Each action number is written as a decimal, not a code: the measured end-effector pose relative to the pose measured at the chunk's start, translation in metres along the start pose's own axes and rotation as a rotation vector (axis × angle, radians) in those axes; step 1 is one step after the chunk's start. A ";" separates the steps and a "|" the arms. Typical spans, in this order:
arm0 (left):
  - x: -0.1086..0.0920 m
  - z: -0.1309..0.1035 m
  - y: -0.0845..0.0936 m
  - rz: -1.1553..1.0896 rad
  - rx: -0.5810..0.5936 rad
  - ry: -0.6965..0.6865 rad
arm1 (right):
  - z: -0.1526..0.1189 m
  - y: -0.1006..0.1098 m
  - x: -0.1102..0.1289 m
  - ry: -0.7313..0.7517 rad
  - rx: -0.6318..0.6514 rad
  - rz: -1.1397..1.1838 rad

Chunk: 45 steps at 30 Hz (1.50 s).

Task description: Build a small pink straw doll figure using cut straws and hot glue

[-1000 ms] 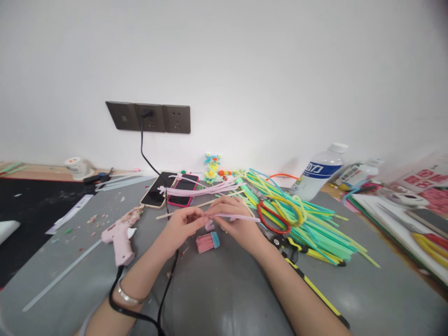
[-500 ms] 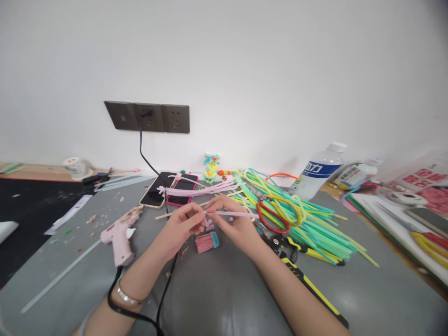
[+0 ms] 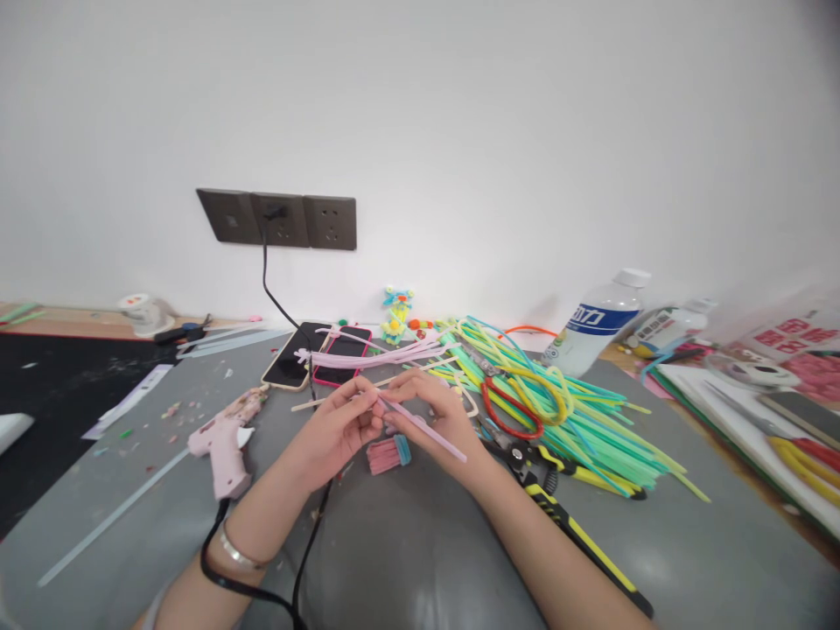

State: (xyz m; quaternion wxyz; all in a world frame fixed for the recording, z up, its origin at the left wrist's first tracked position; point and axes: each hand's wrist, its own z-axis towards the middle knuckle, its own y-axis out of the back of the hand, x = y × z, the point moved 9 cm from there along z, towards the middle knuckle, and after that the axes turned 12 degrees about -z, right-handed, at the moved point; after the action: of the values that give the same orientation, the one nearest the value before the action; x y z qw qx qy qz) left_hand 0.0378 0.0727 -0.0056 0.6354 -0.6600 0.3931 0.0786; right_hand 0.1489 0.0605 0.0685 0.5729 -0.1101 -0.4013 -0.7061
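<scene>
My left hand [image 3: 345, 427] pinches the end of a pale pink pipe cleaner [image 3: 430, 433] between thumb and fingers. My right hand [image 3: 437, 416] is closed in at the same end, its fingertips meeting the left ones. The rest of the stem slants down to the right across my right hand. Exactly what lies between the fingertips is hidden. Just below the hands, a small bundle of pink pipe cleaner pieces with a blue band [image 3: 388, 455] lies on the grey table [image 3: 407, 551]. Small lilac bits beside it are partly covered by my right hand.
A pink glue gun [image 3: 227, 446] lies left, its cord crossing my left forearm. Behind are two phones [image 3: 289, 357] and pink pipe cleaners [image 3: 381, 354]. To the right are green and yellow pipe cleaners [image 3: 591, 420], red-and-yellow-handled scissors [image 3: 512, 411], yellow-black pliers [image 3: 577, 529] and a bottle [image 3: 594, 324].
The free length of the pink pipe cleaner has swung from nearly level to slanting down across my right hand. Both hands stay close together in about the same place.
</scene>
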 end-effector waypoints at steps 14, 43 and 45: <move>0.011 0.002 0.005 -0.096 0.012 0.089 | -0.002 0.005 0.009 0.120 -0.037 -0.229; -0.048 -0.026 -0.006 0.823 -0.183 -0.644 | -0.004 0.001 -0.027 -0.243 -0.022 0.259; -0.048 -0.026 -0.005 0.800 -0.189 -0.634 | -0.004 0.000 -0.028 -0.253 -0.012 0.274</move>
State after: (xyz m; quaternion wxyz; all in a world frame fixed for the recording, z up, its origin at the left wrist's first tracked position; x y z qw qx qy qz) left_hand -0.0021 0.0690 0.0320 0.5812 -0.4562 0.3943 0.5465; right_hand 0.1588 0.0776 0.0489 0.6080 -0.2549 -0.4474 -0.6043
